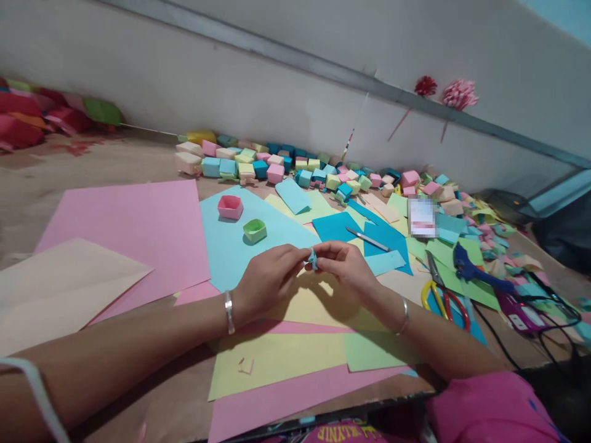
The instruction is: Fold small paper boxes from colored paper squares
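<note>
Between my two hands is a small folded piece of light blue paper (pixel 313 259). My left hand (pixel 270 280) pinches its left side with thumb and forefinger, and my right hand (pixel 348 267) pinches its right side. Both hands hover over yellow paper sheets (pixel 277 357). Behind my left hand, a pink paper box (pixel 230 207) and a green paper box (pixel 255 231) sit with open tops on a light blue sheet (pixel 277 240). A craft knife (pixel 368 239) lies on dark blue paper beyond my right hand.
Rows of small coloured paper boxes (pixel 276 173) line the wall. Large pink paper (pixel 138 227) lies at left. To the right are scissors (pixel 446 304), a blue glue gun (pixel 480 271), a purple power strip (pixel 521 317) with cables, and paper scraps.
</note>
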